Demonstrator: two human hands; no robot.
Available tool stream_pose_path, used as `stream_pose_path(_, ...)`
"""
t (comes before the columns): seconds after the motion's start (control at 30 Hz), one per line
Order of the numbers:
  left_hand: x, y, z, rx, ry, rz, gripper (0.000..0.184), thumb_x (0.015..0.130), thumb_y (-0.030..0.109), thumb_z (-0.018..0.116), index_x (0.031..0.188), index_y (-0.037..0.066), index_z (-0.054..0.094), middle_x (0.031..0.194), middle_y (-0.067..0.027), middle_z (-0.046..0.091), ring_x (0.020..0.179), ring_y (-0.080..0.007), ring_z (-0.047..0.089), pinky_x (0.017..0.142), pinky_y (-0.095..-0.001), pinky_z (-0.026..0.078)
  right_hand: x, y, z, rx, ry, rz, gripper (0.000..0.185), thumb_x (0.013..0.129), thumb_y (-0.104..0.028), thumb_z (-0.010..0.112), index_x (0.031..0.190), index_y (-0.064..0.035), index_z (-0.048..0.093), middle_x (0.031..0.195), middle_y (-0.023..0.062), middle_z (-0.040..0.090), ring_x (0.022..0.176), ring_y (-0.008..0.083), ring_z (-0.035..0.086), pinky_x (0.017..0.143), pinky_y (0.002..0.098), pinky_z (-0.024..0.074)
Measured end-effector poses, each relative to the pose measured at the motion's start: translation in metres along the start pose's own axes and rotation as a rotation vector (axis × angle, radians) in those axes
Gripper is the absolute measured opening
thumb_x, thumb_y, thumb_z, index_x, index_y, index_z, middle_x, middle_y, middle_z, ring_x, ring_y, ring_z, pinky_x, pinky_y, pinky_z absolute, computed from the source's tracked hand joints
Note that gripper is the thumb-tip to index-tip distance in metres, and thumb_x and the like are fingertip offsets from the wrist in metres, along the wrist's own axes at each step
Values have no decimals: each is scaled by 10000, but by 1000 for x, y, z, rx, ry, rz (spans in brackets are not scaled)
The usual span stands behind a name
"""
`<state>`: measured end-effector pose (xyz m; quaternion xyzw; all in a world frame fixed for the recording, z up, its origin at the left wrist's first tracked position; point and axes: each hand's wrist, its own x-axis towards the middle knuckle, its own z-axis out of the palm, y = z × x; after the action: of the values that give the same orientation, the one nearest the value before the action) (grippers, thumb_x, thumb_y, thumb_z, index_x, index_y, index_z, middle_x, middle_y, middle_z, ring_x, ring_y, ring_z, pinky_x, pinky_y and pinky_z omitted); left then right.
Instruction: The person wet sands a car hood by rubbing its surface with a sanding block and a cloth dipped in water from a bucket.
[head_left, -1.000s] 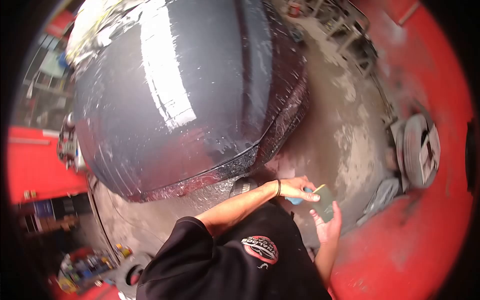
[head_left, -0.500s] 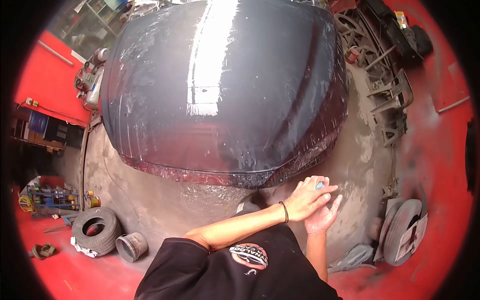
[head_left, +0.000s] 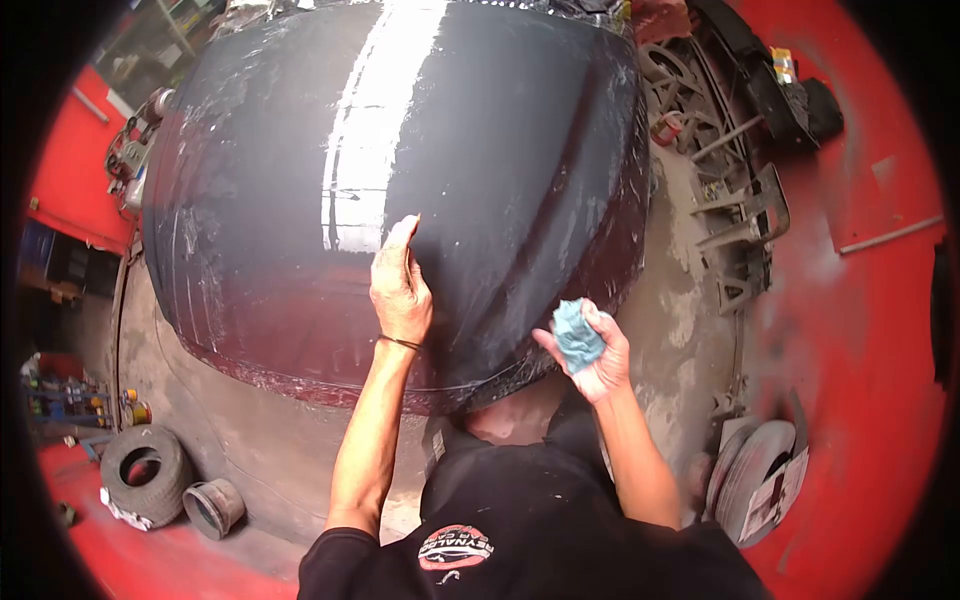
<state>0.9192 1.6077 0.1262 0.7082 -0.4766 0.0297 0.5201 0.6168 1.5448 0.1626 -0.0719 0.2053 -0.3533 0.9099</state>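
My left hand (head_left: pixel 402 285), with a dark band at the wrist, is over the lower middle of the wet dark car hood (head_left: pixel 470 170). Its fingers stretch forward, side by side, with the thumb apart; a small orange edge shows at the fingertips, too small to identify. Whether the palm touches the surface cannot be made out. To the right, near the hood's front edge, my right hand (head_left: pixel 605 365) grips a crumpled light-blue cloth (head_left: pixel 577 335) between thumb and fingers, palm turned up.
Tyres (head_left: pixel 148 475) and a dirty bucket (head_left: pixel 213 508) stand at the lower left. More wheels (head_left: pixel 757 478) lean by the red wall (head_left: pixel 840 380) at the right. Metal frames (head_left: pixel 745 210) lie along the right side, near a red can (head_left: pixel 666 128). Concrete floor (head_left: pixel 275 440) surrounds the car's front.
My hands, together at the right before, have separated. The left has moved over the hood; the right now shows the blue cloth in its grip. The green sheet seen earlier is not recognisable now.
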Motion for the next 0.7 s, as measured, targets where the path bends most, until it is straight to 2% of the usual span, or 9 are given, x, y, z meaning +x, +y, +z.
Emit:
stream_pose_path(0.1,-16,-15,26,372,-8,130,574,987,-31,654,1537,130,637,1508,-103,700,1431,-334,631,1219,-507,440,73,-26,11,-109,-254,120,166,955,-52,719,1093,-100,641,1322,160,673,1365,427,633,1207,803,424)
stream_pose_path(0.13,-32,-21,37,466,-47,139,559,1009,31,656,1554,150,626,1548,-93,675,1468,-321,600,1238,-555,399,97,-34,16,-170,-255,183,229,954,-2,700,1160,-99,667,1438,171,619,1380,467,620,1167,747,504)
stream_pose_path(0.17,-50,-22,46,518,-136,79,580,1035,87,642,1605,169,577,1632,-87,608,1555,-322,517,1274,-633,331,119,-38,21,-252,-234,205,248,995,6,714,1213,-94,651,1325,135,665,1206,361,726,967,557,663)
stream_pose_path(0.23,-75,0,59,647,-203,12,631,1057,174,638,1671,177,492,1736,-79,492,1649,-310,389,1310,-707,215,157,-49,39,-445,-190,321,244,1045,-48,730,1273,-93,654,1255,104,696,965,216,745,686,349,640)
stream_pose_path(0.27,-87,2,69,614,-213,-41,703,1064,238,642,1722,174,403,1813,-60,366,1708,-287,260,1323,-745,92,168,-46,52,-621,-117,303,295,1050,-257,800,1256,-84,679,1117,56,730,699,114,664,529,259,532)
stream_pose_path(0.47,-48,13,93,711,-202,-100,707,1106,358,591,1728,108,365,1817,-79,338,1709,-296,240,1294,-801,33,235,-2,121,-1510,-243,297,597,944,-656,817,1007,-65,756,758,40,702,636,154,655,587,348,570)
stream_pose_path(0.57,-57,26,103,695,-382,-4,719,1150,449,486,1758,112,301,1820,-108,328,1722,-300,189,1299,-794,3,256,39,142,-2051,-435,-67,705,950,-723,752,923,-19,775,714,135,717,755,264,753,734,450,612)
stream_pose_path(0.6,-53,31,99,665,-413,-18,708,1156,472,453,1754,120,313,1819,-109,326,1724,-298,175,1301,-793,0,244,48,153,-2032,-488,-189,680,977,-679,714,974,-5,800,858,209,781,899,362,796,896,494,618)
stream_pose_path(0.7,-7,18,81,714,-478,-188,643,1170,478,402,1710,129,386,1813,-104,336,1716,-281,197,1296,-810,38,274,74,158,-2300,-704,-413,509,1007,-531,644,1033,-63,841,991,199,819,1019,410,791,907,512,622)
